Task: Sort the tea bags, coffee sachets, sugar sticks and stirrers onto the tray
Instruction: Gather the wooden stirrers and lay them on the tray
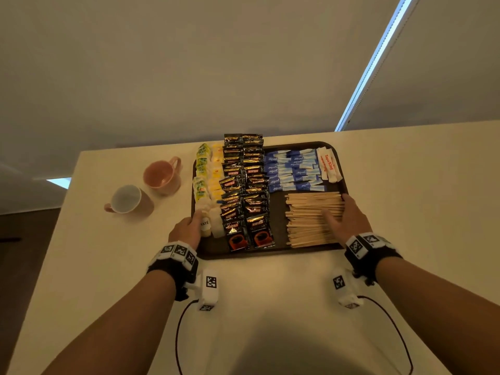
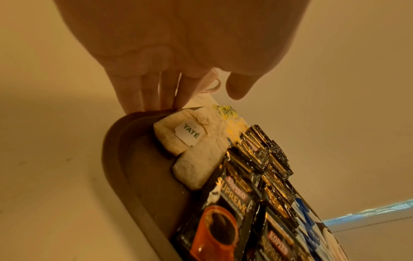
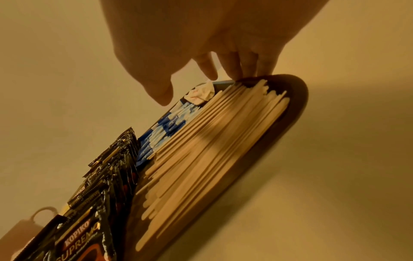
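Observation:
A dark brown tray [image 1: 270, 254] holds sorted rows. Green and yellow tea bags [image 1: 201, 182] and white "YATÉ" tea bags [image 2: 178, 134] fill its left column. Black Kopiko coffee sachets [image 1: 244, 190] form two columns in the middle. Blue sugar sticks [image 1: 292, 171] lie at the back right, and wooden stirrers [image 1: 308, 212] are piled at the front right. My left hand [image 1: 193, 220] has its straight fingers [image 2: 156, 102] on the tray's left rim, with the thumb hovering above the tea bags. My right hand [image 1: 339, 211] touches the right rim with its fingertips [image 3: 245, 74], thumb over the stirrers [image 3: 212, 141].
A pink mug [image 1: 162, 174] and a second mug with a white inside [image 1: 127, 200] stand on the table left of the tray. White sachets with red print [image 1: 328, 165] lie in the tray's back right corner. The table's far edge runs just behind the tray.

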